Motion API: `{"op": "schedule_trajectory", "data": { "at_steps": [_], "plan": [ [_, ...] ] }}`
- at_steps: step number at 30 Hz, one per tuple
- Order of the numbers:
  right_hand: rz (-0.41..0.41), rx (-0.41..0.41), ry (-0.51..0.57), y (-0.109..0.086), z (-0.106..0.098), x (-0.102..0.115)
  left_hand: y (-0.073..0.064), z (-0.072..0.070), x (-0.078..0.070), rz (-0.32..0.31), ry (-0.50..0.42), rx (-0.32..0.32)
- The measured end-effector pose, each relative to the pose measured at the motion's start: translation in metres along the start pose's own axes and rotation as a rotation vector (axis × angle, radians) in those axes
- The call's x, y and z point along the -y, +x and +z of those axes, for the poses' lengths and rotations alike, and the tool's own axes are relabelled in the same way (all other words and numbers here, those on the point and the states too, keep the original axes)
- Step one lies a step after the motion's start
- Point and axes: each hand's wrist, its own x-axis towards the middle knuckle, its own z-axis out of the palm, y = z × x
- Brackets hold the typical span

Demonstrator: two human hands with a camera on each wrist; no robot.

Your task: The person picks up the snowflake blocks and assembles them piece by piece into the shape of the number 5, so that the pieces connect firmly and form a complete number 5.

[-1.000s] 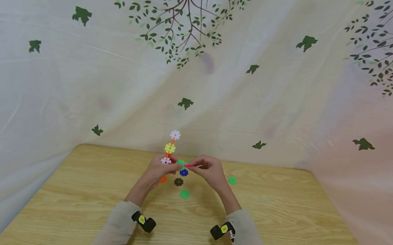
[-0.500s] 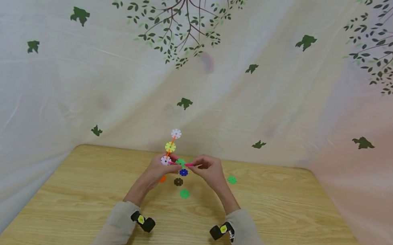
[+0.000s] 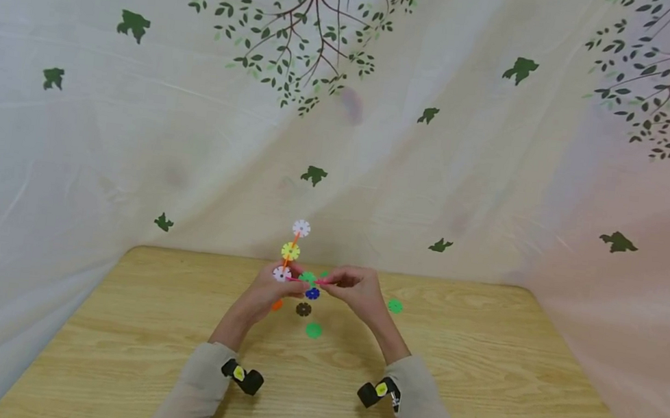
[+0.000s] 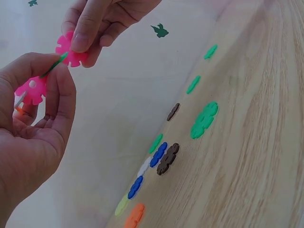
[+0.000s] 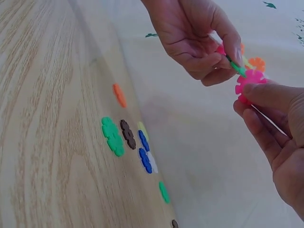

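Fingers (image 5: 259, 130) of the right hand (image 3: 359, 290) pinch a pink disc (image 5: 254, 78).

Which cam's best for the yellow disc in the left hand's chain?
Head view: the yellow disc is almost face-on, notched outline visible, though small. Right wrist: just a yellowish sliver beside the left hand. Left wrist: not visible; the pale yellow disc there lies on the table.

- Read no text, number, brand or sign in the head view or either wrist view.
- Noted a yellow patch (image 3: 239, 372) on the black left-wrist camera (image 3: 253, 383), likewise on the black right-wrist camera (image 3: 369, 397); too small to make out any marking.
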Motion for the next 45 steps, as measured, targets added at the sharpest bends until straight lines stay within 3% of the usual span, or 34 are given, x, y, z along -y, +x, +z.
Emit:
{"op": "schedule_trajectory", "data": {
  "at_steps": [9, 14, 20, 26, 33, 38, 42, 45],
  "plan": [
    [0.027, -0.016, -0.014, 0.000, 0.001, 0.002, 0.001, 0.003, -0.001, 0.021, 0.015, 0.001],
    [0.067, -0.010, -0.037, 0.001, 0.000, 0.000, 0.000, 0.005, 0.000, 0.014, 0.041, -0.050],
    [0.090, 0.013, -0.023, 0.003, 0.000, 0.002, 0.000, 0.005, 0.000, 0.022, -0.009, -0.119],
    [0.126, 0.054, -0.009, 0.004, -0.001, 0.006, 0.000, 0.003, 0.002, 0.029, -0.045, -0.135],
    [0.229, 0.212, 0.009, 0.004, -0.007, 0.005, 0.000, -0.004, 0.003, 0.022, -0.092, -0.166],
    [0.325, 0.386, -0.127, 0.001, -0.012, -0.006, -0.001, -0.007, 0.002, 0.010, -0.121, -0.165],
    [0.337, 0.511, -0.203, -0.001, -0.013, -0.014, -0.002, -0.008, 0.001, -0.008, -0.089, -0.134],
    [0.344, 0.552, -0.214, -0.003, -0.011, -0.016, -0.003, -0.007, 0.001, -0.013, -0.074, -0.114]
  ]
}}
